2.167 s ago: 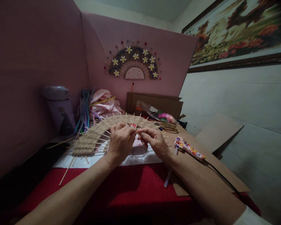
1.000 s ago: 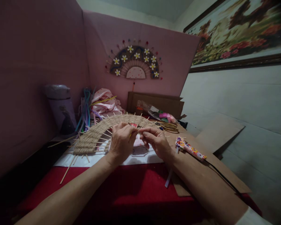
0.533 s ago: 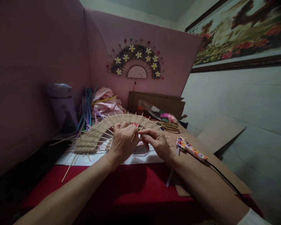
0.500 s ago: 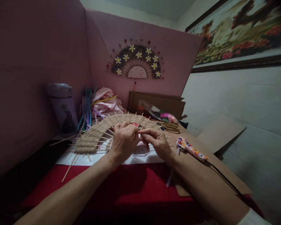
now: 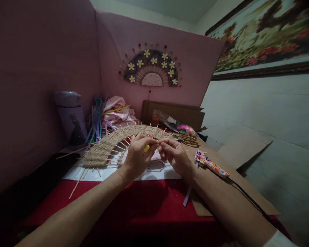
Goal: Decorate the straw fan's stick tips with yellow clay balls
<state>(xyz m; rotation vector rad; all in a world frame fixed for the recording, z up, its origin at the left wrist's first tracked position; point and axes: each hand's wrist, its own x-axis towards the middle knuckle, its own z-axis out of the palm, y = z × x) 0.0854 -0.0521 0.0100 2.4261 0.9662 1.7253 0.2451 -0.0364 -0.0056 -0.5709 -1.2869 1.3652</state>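
Observation:
A half-round woven fan [image 5: 110, 144] of tan cord wound over thin wooden sticks lies on a white sheet [image 5: 105, 173] on the red table. My left hand [image 5: 136, 157] rests over the fan's inner edge and pinches a small yellow piece [image 5: 146, 148] between thumb and fingers. Right against it, my right hand [image 5: 175, 156] pinches at the same spot with its fingertips. What the right fingers hold is too small to tell. Both hands cover the fan's middle part.
A flower-patterned glue gun [image 5: 211, 164] with a black cord lies on brown cardboard [image 5: 237, 192] to the right. Scissors [image 5: 186, 139] and a plastic bag sit behind the hands. A purple bottle [image 5: 70, 116], coloured strips and pink cloth [image 5: 117, 111] stand at the back left. A finished fan [image 5: 150, 68] hangs on the pink wall.
My fingertips have drawn closer together at the fan's inner edge, and a yellow piece now shows in my left fingers. The view has shifted slightly.

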